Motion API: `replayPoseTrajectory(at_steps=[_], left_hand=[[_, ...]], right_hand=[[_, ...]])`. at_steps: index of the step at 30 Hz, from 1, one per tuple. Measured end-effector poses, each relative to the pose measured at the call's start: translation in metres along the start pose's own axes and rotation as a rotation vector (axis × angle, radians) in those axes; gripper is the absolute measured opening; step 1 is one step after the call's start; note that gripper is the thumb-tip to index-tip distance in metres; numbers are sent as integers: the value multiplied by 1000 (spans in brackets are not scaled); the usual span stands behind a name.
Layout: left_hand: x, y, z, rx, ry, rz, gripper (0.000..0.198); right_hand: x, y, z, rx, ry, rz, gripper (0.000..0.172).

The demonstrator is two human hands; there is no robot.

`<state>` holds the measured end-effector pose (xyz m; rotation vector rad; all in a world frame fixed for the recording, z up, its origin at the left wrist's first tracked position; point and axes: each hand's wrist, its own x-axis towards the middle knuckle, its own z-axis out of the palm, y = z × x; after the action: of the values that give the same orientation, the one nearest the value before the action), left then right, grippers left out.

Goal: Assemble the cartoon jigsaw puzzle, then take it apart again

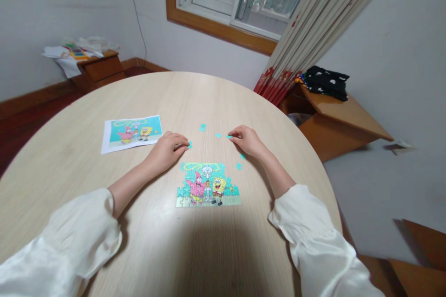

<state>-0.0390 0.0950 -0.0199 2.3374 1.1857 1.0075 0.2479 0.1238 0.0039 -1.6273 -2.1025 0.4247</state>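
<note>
A partly assembled cartoon jigsaw puzzle [205,188] lies flat on the round wooden table [146,241], with gaps along its left and right sides. Beyond its upper left, my left hand [169,146] pinches a turquoise puzzle piece [190,145] at the fingertips. My right hand [245,139] is closed in a pinch on another turquoise piece [229,137], up and to the right of the puzzle. Between the hands lie loose turquoise pieces [202,127] and a single piece [219,135]. Two more, a piece [243,156] and a piece [239,166], rest below my right wrist.
A printed reference picture [134,132] of the same cartoon lies left of my left hand. Past the table stand a small cabinet [104,67] with papers and, at right, a wooden cabinet [348,120] with black cloth [325,81]. A curtain [313,23] hangs by the window.
</note>
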Motion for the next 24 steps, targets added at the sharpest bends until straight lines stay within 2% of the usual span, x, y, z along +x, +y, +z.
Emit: replayPoseTrajectory(at_steps=[8, 14, 17, 19, 24], left_hand=[[-1, 9, -5, 4, 74, -53, 11], [-2, 13, -7, -2, 180, -128, 11], [-6, 22, -7, -59, 212, -133, 13], [-9, 31, -5, -137, 202, -140, 13], [-19, 51, -1, -425, 133, -263, 26]], right_hand=[[-3, -3, 4, -85, 23, -50, 9], [-6, -17, -1, -156, 62, -36, 21], [-10, -37, -5, -78, 121, -33, 20], [-17, -56, -4, -15, 144, -92, 18], [-38, -100, 14, 85, 52, -306, 17]])
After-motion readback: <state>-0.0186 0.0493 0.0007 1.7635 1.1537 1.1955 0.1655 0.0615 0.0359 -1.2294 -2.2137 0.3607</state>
